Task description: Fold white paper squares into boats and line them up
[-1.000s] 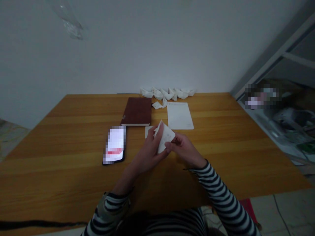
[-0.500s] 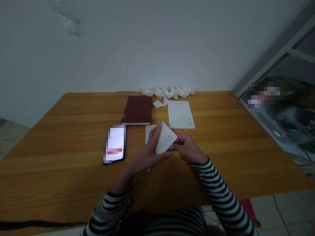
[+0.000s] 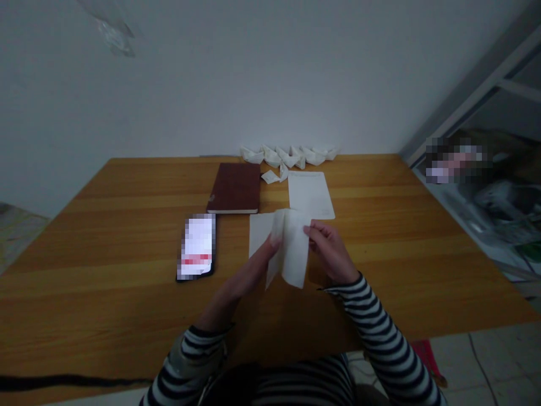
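My left hand [image 3: 249, 270] and my right hand [image 3: 329, 248] both pinch a folded white paper [image 3: 292, 248] above the wooden table [image 3: 127, 237]. Its folded part hangs down between them. A flat white sheet [image 3: 261, 237] lies behind my left hand, and I cannot tell if it joins the held paper. Farther back lie a blank white sheet [image 3: 310, 194], a small paper fold [image 3: 270, 177], and a row of several folded paper boats [image 3: 287, 158].
A dark red notebook [image 3: 234, 189] and a phone [image 3: 196, 248] with a pixelated screen lie left of my hands. The boats stand along the table's back edge by a white wall [image 3: 270, 84]. A pale frame [image 3: 477, 107] and cluttered items lie off the right edge.
The paper has opened from a compact triangular fold into a taller, wider shape. My right hand has moved right and my left hand has dropped slightly.
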{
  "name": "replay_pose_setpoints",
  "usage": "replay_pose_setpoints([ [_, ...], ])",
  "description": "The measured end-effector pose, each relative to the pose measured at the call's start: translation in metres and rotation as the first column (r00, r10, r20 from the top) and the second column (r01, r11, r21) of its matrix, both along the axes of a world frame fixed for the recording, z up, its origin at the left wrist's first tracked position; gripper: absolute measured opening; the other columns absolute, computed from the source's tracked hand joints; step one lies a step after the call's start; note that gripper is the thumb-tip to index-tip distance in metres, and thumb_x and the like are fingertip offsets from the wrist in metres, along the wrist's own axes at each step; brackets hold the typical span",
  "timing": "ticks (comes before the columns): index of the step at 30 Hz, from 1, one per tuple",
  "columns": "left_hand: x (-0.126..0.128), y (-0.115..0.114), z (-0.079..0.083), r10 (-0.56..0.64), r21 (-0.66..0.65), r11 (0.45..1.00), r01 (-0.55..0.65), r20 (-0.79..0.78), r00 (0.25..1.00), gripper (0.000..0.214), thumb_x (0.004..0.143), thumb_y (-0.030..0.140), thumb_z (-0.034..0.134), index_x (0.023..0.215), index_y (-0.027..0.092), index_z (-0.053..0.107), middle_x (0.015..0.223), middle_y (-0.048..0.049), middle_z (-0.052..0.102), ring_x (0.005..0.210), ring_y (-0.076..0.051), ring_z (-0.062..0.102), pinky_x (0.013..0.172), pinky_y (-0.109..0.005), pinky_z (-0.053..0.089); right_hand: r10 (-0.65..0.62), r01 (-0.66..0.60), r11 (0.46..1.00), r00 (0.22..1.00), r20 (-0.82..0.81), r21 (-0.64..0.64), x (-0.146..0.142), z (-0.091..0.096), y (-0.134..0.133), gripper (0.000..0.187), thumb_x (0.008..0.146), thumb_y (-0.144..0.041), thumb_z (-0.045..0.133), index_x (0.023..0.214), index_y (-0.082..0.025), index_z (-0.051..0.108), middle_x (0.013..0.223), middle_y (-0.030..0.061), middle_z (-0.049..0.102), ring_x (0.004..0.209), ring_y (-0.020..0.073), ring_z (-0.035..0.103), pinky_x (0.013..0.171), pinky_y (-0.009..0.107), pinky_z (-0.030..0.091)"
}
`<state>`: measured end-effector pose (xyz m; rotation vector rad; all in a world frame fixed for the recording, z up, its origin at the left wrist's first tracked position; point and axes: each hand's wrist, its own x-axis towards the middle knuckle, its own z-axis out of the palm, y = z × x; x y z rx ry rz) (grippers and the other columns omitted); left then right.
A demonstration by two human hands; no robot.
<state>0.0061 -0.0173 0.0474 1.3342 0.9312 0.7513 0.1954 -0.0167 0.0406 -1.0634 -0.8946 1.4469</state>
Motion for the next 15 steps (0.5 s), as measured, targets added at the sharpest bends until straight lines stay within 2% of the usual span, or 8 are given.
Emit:
replay_pose_setpoints([
  [2,0.002,0.001,-0.008,0.022,-0.077,0.997,-0.024,-0.024,0.999,0.06,0.099,0.052,0.037,0.146,0.017,0.046,0.145,-0.0146,0.055,0.136,-0.034,0.048,0.11,-0.05,0.043,-0.069,0.069,0.997,0.997,0.02,-0.04,0.019,-0.002,-0.002,0.022,0.081,-0.041,0.073,0.077,-0.02,0.07,0.068,-0.0033,0.065,0.058,0.0094,0.054,0.055,0.019,0.044],
  [3,0.004,0.003,-0.012,0.045,-0.05,0.998,-0.048,-0.073,0.996,0.059,0.098,0.049,0.041,0.147,0.017,0.044,0.143,-0.0148,0.056,0.133,-0.034,0.052,0.108,-0.049,0.046,-0.056,0.059,0.996,0.997,0.058,-0.061,0.031,-0.003,-0.003,0.022,0.08,-0.042,0.074,0.08,-0.019,0.071,0.068,-0.0029,0.065,0.058,0.0097,0.054,0.055,0.02,0.044],
  [5,0.01,0.006,-0.018,0.157,0.167,0.979,-0.121,-0.224,0.962,0.063,0.095,0.037,0.051,0.152,0.018,0.033,0.146,-0.0152,0.053,0.133,-0.032,0.051,0.108,-0.05,0.045,-0.001,0.017,0.995,0.987,0.159,-0.101,0.055,-0.006,-0.005,0.028,0.076,-0.042,0.077,0.088,-0.018,0.073,0.068,-0.0017,0.066,0.057,0.0102,0.053,0.052,0.021,0.041],
  [7,0.019,0.009,-0.021,0.303,0.472,0.877,-0.093,-0.393,0.868,0.07,0.092,0.024,0.054,0.155,0.018,0.024,0.154,-0.0167,0.042,0.143,-0.032,0.039,0.114,-0.053,0.038,-0.005,0.035,0.991,0.974,0.225,-0.13,0.073,-0.01,-0.008,0.041,0.073,-0.042,0.079,0.106,-0.018,0.071,0.065,-0.0027,0.065,0.053,0.0104,0.051,0.05,0.022,0.039],
  [9,0.029,0.01,-0.021,0.396,0.672,0.734,0.098,-0.541,0.742,0.064,0.092,0.017,0.052,0.153,0.017,0.03,0.161,-0.0164,0.031,0.151,-0.033,0.023,0.119,-0.058,0.026,-0.021,0.06,0.989,0.962,0.271,-0.136,0.084,-0.017,-0.01,0.058,0.073,-0.041,0.079,0.125,-0.019,0.062,0.061,-0.0048,0.063,0.051,0.0106,0.05,0.049,0.022,0.039],
  [11,0.037,0.01,-0.023,0.407,0.71,0.617,0.34,-0.657,0.635,0.05,0.095,0.016,0.046,0.146,0.015,0.043,0.163,-0.0137,0.027,0.153,-0.033,0.016,0.121,-0.062,0.016,-0.032,0.071,0.992,0.944,0.327,-0.107,0.088,-0.026,-0.01,0.07,0.075,-0.039,0.077,0.138,-0.02,0.053,0.057,-0.0064,0.061,0.051,0.0109,0.049,0.05,0.022,0.039],
  [13,0.043,0.009,-0.03,0.38,0.66,0.554,0.508,-0.743,0.551,0.042,0.099,0.017,0.039,0.139,0.014,0.051,0.162,-0.0117,0.03,0.153,-0.03,0.018,0.121,-0.063,0.013,-0.045,0.073,0.996,0.916,0.399,-0.055,0.09,-0.035,-0.01,0.073,0.077,-0.037,0.075,0.143,-0.019,0.048,0.056,-0.0064,0.06,0.052,0.0112,0.048,0.05,0.022,0.039],
  [15,0.046,0.009,-0.041,0.345,0.597,0.548,0.586,-0.8,0.491,0.044,0.101,0.017,0.032,0.139,0.011,0.052,0.161,-0.0127,0.033,0.151,-0.028,0.024,0.122,-0.061,0.017,-0.037,0.048,0.999,0.88,0.473,-0.013,0.091,-0.043,-0.011,0.071,0.079,-0.037,0.072,0.144,-0.02,0.049,0.056,-0.0058,0.058,0.051,0.0119,0.047,0.05,0.023,0.039],
])
